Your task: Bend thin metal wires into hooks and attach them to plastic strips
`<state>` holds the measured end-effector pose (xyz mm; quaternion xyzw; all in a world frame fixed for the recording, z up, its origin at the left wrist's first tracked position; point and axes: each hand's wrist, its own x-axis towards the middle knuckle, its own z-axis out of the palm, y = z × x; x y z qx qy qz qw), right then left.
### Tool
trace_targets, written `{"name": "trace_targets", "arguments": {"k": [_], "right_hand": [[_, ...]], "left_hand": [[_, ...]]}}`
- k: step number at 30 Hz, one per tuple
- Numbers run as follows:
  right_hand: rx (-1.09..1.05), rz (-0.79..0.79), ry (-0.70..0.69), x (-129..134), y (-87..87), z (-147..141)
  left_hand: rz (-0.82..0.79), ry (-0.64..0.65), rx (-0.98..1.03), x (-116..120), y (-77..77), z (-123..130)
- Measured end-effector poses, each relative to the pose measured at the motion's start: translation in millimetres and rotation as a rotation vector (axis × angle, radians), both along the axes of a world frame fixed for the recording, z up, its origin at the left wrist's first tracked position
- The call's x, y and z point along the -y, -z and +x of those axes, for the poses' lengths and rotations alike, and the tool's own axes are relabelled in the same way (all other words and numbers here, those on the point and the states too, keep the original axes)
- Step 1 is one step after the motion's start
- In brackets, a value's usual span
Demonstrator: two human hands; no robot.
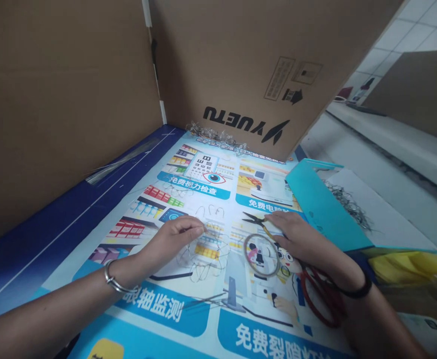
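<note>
My left hand (183, 233) is closed in a pinch on a thin wire, of which little shows at the fingertips. Under and around it lie several pieces of bent wire (202, 271), looped into outlines on the printed sheet. My right hand (297, 234) is wrapped over the yellow-handled pliers (255, 218), whose dark jaws point left, slightly apart. Just below those pliers rests a round coil (245, 257), seemingly of wire. Red-handled scissors (321, 299) lie partly hidden under my right wrist. A few straight wires (207, 301) lie nearer to me.
Cardboard panels (218, 60) stand at the back and left. Along their foot is a heap of tangled wire bits (218, 135). A bundle of straight wires (123, 162) lies at left. To the right, an open turquoise folder (323, 209) holds wire scraps (347, 205), beside yellow material (409, 267).
</note>
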<state>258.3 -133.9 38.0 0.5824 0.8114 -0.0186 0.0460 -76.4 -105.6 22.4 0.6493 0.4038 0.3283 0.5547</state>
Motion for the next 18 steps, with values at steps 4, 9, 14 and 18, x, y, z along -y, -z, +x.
{"name": "trace_targets", "arguments": {"k": [4,9,14,18], "right_hand": [[0.044,0.004,0.007,1,5.4,3],[0.060,0.020,-0.038,-5,4.8,0],[0.176,0.077,-0.061,-15,3.0,-8],[0.231,0.107,-0.037,-19,3.0,-14]], "left_hand": [[-0.003,0.002,0.003,-1,0.1,0],[-0.016,-0.009,-0.002,0,-1.0,0],[-0.008,0.000,0.000,0,-1.1,0],[-0.011,0.006,0.013,0,-1.2,0]]}}
